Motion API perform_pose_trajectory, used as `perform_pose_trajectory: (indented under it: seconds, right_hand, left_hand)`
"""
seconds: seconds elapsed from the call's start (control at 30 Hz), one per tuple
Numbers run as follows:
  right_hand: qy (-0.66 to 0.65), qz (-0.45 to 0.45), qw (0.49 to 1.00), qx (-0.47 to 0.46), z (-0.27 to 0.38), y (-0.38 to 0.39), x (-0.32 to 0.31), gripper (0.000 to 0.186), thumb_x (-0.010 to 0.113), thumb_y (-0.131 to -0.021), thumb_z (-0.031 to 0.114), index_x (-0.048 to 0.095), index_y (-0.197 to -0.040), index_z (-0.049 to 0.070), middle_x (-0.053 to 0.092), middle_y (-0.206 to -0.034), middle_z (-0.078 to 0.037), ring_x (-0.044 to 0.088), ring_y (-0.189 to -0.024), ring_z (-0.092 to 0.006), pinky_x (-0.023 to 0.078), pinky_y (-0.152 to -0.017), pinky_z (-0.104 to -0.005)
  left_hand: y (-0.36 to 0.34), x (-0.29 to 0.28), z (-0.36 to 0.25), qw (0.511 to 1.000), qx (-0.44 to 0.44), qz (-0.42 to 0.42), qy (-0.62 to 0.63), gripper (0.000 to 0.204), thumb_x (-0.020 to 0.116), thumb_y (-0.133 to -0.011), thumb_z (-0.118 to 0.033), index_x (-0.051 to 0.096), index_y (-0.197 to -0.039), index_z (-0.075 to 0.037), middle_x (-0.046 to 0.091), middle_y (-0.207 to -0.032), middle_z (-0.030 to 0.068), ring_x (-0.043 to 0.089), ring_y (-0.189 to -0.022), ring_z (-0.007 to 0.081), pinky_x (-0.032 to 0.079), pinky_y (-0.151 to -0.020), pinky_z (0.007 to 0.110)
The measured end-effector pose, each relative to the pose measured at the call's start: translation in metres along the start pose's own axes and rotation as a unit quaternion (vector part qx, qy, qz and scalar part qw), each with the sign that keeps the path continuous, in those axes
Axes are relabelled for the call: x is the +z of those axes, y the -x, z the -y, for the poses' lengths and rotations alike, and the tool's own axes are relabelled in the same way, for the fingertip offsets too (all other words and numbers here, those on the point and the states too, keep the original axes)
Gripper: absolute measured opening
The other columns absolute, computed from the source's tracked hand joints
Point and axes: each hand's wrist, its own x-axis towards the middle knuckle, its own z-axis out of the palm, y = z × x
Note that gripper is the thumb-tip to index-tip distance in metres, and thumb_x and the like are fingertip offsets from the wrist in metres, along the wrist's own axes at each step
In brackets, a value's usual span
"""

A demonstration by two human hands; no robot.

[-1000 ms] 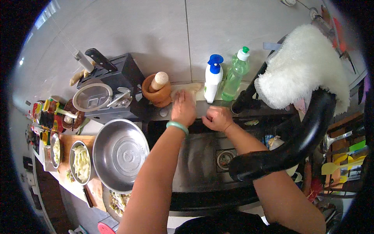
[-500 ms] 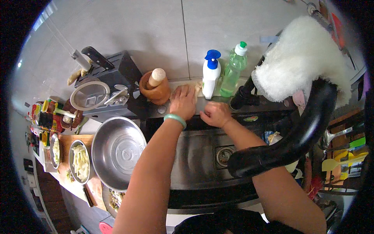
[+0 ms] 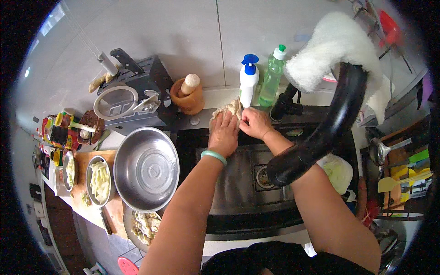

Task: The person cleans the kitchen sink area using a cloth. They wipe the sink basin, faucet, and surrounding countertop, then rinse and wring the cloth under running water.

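Observation:
My left hand (image 3: 223,133), with a pale green bangle (image 3: 214,157) on its wrist, lies flat with stretched fingers on a crumpled beige cloth (image 3: 230,108). The cloth rests at the back edge of the dark sink (image 3: 229,195). Close beside its right end is my right hand (image 3: 257,123), closed with curled fingers; whether they pinch the cloth is hidden. Behind the hands stand a white pump bottle with a blue top (image 3: 248,85) and a green dish soap bottle (image 3: 272,78). A wooden mortar with a pestle (image 3: 188,100) stands to the left.
A black faucet (image 3: 341,123) with a white mesh cloth (image 3: 337,50) draped over it arches above my right forearm. Left stand a large steel basin (image 3: 160,195), a bowl of pale cut strips (image 3: 101,181), a plate of food (image 3: 144,224), a knife (image 3: 106,221) and a knife block (image 3: 153,80).
The view has shifted slightly. My left hand and the cloth have come nearer to me, toward the sink edge. My right hand has moved in beside the cloth.

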Motion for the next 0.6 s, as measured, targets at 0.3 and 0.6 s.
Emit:
perform_pose_trajectory:
  seconds: [0.3,0.6]
  right_hand:
    - [-0.034,-0.033,0.991,-0.122,0.035,0.013,0.024,0.041,0.047,-0.075,-0.002,0.051,-0.115,-0.006,0.052,-0.120,-0.023,0.046,-0.115,-0.0394,0.035,-0.102,-0.0425]
    - [0.071,0.095,0.992,-0.029,0.048,0.005,0.024,0.047,0.052,-0.078,0.007,0.046,-0.124,-0.004,0.043,-0.131,-0.022,0.039,-0.123,-0.0360,0.032,-0.106,-0.0387]
  left_hand:
    - [0.006,-0.027,-0.010,0.992,-0.032,0.121,0.004,0.069,0.058,-0.076,-0.016,0.030,-0.139,-0.008,0.025,-0.147,0.0152,0.022,-0.135,0.0381,0.019,-0.110,0.047]
    - [0.037,-0.057,0.005,0.985,-0.066,0.157,0.031,0.082,0.068,-0.072,-0.020,0.024,-0.140,-0.003,0.020,-0.148,0.0153,0.019,-0.138,0.0296,0.022,-0.111,0.042]
